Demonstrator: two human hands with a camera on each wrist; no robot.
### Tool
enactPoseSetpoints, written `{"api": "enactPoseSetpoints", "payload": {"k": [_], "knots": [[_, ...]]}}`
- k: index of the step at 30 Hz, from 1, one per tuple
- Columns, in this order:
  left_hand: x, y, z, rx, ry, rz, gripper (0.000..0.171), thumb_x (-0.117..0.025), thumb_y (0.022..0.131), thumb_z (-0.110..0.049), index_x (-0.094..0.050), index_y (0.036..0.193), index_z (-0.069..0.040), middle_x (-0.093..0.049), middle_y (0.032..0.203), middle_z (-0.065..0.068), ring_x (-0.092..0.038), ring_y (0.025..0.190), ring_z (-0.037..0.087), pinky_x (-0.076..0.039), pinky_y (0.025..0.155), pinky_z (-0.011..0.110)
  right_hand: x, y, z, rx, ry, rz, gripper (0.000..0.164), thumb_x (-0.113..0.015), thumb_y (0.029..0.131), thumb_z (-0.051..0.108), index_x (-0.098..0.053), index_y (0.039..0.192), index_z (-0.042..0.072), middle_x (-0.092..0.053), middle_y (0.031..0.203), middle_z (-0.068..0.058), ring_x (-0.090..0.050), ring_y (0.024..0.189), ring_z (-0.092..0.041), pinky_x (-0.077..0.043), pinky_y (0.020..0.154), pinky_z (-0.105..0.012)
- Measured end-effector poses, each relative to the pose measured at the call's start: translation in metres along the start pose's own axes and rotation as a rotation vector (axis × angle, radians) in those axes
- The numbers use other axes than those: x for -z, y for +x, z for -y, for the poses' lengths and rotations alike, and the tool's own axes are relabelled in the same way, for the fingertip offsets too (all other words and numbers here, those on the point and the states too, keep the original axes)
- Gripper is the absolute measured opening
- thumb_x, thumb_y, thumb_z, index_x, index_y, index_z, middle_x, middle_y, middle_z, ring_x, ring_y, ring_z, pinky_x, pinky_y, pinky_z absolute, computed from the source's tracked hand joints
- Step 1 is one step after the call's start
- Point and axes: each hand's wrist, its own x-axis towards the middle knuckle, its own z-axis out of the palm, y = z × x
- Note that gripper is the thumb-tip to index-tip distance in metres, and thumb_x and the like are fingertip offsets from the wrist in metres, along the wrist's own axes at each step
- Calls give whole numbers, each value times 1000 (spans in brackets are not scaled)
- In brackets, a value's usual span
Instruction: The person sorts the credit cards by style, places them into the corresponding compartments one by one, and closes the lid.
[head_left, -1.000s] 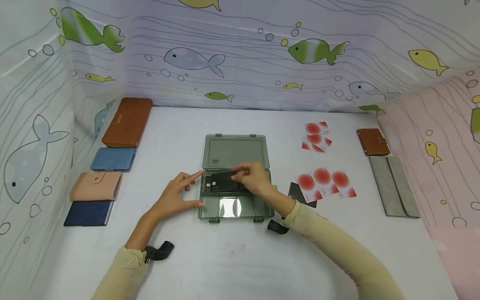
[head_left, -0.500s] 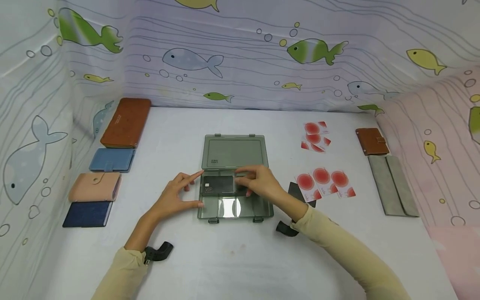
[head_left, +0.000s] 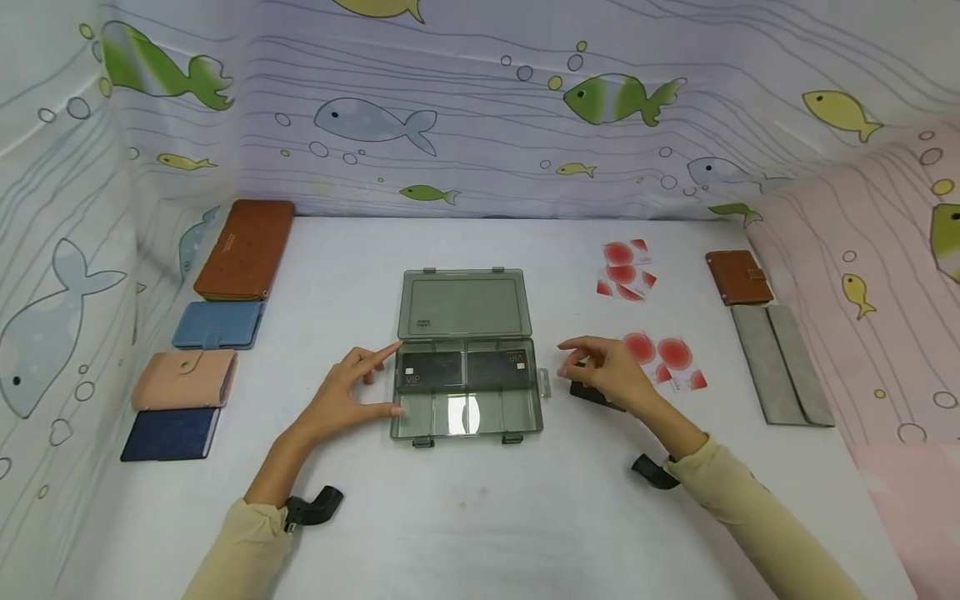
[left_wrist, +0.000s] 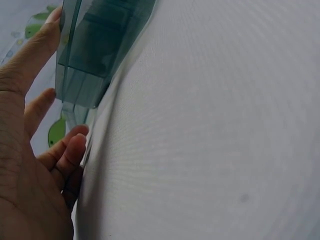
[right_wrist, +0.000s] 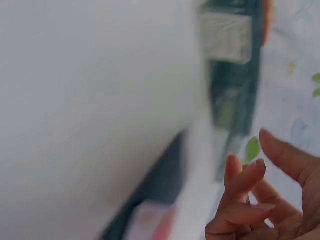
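A translucent grey-green plastic box lies mid-table in the head view, its lid folded back flat behind it. Two black cards lie end to end in its rear row: one marked VIP on the left, the other black card upside down on the right. My left hand spreads thumb and index finger against the box's left side. To the right of the box, my right hand hovers with bent fingers and nothing in them, partly covering another black card. The right wrist view is blurred.
Red-and-white cards lie beside the right hand; more such cards lie behind. Along the left stand a brown wallet, blue wallet, peach wallet and navy booklet. A brown wallet and grey wallet lie far right.
My right hand has let go of a black card in the box's rear right part and moved right, over the cards on the table. The left hand keeps its place at the box.
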Motion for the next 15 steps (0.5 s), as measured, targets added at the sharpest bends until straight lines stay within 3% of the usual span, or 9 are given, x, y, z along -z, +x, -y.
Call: {"api": "enactPoseSetpoints", "payload": {"k": [6, 10, 15], "knots": [[-1, 1, 0, -3, 1, 6, 95, -91, 69, -34, -43, 151, -34, -45, 99, 2, -39, 86, 14, -25, 81, 39, 8, -7, -28, 14, -133, 17, 40, -82, 79, 12, -70, 116, 2, -64, 79, -2, -49, 67, -16, -40, 56, -25], [-1, 1, -1, -6, -1, 8, 95, -91, 68, -35, -44, 150, -35, -45, 97, 2, -39, 86, 13, -25, 83, 40, 12, -10, -37, 88, -187, 8, 43, -85, 76, 10, -70, 114, -1, -60, 76, -3, -49, 69, -16, -41, 61, -26], [1, 0, -2, 12, 1, 13, 95, -91, 69, -36, -42, 151, -36, -46, 99, 1, -39, 88, 13, -26, 82, 40, 17, -15, -41, 76, -259, -5, 46, -88, 73, 14, -71, 115, 3, -55, 72, -1, -48, 70, -14, -39, 61, -26]]}}
